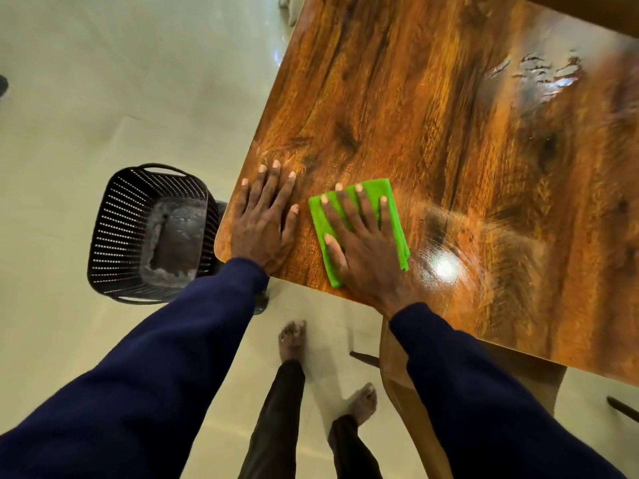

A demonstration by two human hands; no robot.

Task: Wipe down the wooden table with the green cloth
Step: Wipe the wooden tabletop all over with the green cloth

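1. Pale floor lies around the near corner of the table, whose glossy wood grain fills the right of the view. A black basket stands on the floor just beside that corner, and a chair sits tucked under the near edge.
2. Your right hand lies flat on the cloth with fingers straight and spread. The palm presses it to the wood, so the grip is open, with nothing pinched or curled.
3. You have the cloth folded to a rough rectangle. It sits on the table near the front edge, close to the corner, beside your left hand but apart from it.
4. Your left hand rests flat on bare wood at the corner with an open grip and holds nothing. It looks like a brace for your weight.
5. You appear to be in a wiping stroke at the near corner. Most of the top stretches away from you. You cannot tell from the shine which parts are already wiped, since it may be only lamp glare.
6. The next move probably calls for even palm pressure while you slide the cloth away from you in overlapping passes. Lift the left hand when the cloth needs that corner, and watch that the folds do not bunch or slip over the edge.
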